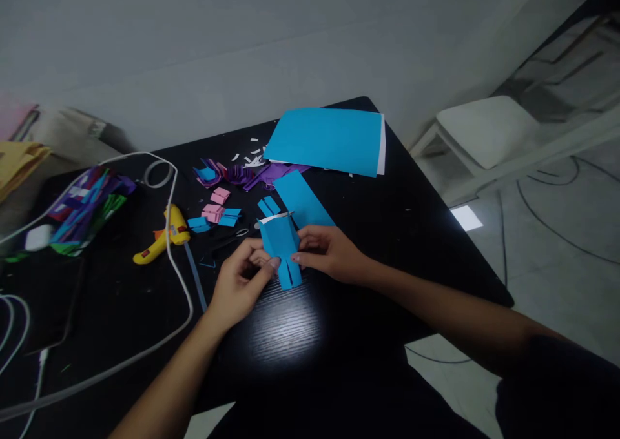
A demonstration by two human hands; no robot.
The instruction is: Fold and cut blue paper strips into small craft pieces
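A folded piece of blue paper [281,239] is held between my two hands above the black table. Slits show in its near end, and a white edge shows along its far end. My left hand [245,277] pinches the left side, thumb on top. Gripping the right side is my right hand [327,253], its thumb also on the paper. Just beyond lie a blue paper strip [303,200] and a small folded blue piece [268,205]. Scissors [237,234] appear to lie left of the paper, dark and partly hidden.
A yellow glue gun [177,226] lies to the left beside a white cable [181,284]. Folded pink pieces [213,213], purple scraps [276,173] and large blue sheets [329,139] lie farther back. A phone [43,303] sits at left; a white stool [484,129] stands right.
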